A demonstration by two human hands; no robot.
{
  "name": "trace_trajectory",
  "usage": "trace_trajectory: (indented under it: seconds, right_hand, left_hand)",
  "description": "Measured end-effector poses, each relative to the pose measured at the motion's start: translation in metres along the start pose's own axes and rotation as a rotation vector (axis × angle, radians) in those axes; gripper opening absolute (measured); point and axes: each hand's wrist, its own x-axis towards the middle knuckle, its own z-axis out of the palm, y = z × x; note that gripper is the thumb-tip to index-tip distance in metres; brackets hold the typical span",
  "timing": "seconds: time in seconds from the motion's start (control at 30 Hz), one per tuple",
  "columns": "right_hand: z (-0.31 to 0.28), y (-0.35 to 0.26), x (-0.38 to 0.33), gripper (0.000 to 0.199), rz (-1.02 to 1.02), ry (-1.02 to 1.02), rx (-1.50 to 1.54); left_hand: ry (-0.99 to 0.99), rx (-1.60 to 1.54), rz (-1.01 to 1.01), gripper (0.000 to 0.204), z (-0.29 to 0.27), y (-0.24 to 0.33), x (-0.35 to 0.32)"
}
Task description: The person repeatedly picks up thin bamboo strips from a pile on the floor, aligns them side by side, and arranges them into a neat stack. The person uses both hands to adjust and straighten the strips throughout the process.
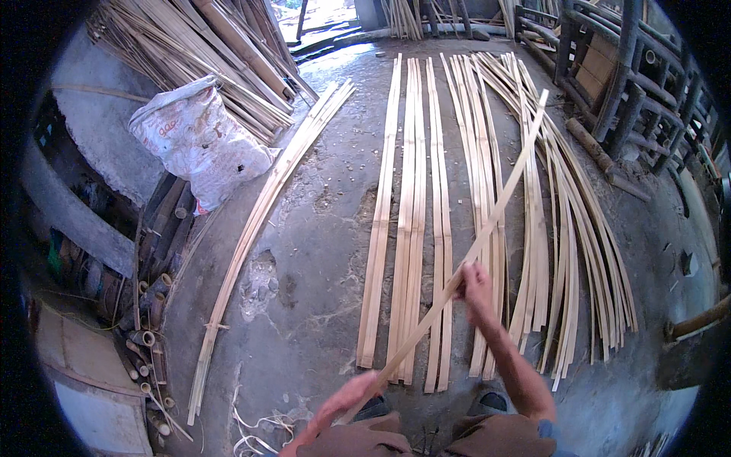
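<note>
One long pale bamboo strip (499,206) slants across the view, from the lower middle up to the upper right. My right hand (477,286) is closed around it near its middle. Lower down, my left hand (359,390) grips the same strip close to its near end; that hand's fingertips are partly hidden. Beneath the held strip, more split bamboo strips (411,251) lie lengthwise on the floor in narrow groups. On the right, a thicker bunch of strips (582,213) fans out toward me, its far ends crossing.
A separate bundle of strips (263,206) lies to the left, beside a stuffed white sack (199,137). Bamboo poles (183,38) lean behind the sack. Bamboo furniture frames (640,84) stand at the right. Cut bamboo tubes (148,335) are piled at the left edge.
</note>
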Motion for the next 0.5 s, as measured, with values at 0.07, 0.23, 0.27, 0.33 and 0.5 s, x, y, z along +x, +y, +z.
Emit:
trace_trajectory:
  seconds: [0.07,0.23,0.27,0.33,0.5]
  right_hand:
    - [-0.026,-0.013,0.033,0.026,-0.045,0.048,-0.052]
    - [-0.026,-0.033,0.049,0.037,-0.104,0.026,0.126]
    - [-0.012,-0.031,0.038,0.040,-0.070,-0.013,0.159]
    - [0.019,-0.018,0.000,0.047,-0.007,-0.088,0.222]
    - [0.047,0.038,-0.079,0.046,-0.030,-0.474,-0.086]
  left_hand:
    - [0.094,-0.436,-0.275,0.036,0.029,-0.015,-0.028]
    - [0.229,-0.382,-0.225,0.040,0.034,0.038,-0.060]
    - [0.274,-0.397,-0.190,0.043,0.031,0.053,-0.057]
    - [0.301,-0.379,-0.167,0.040,0.017,0.085,-0.040]
    - [0.334,-0.180,-0.048,0.038,-0.007,0.153,0.037]
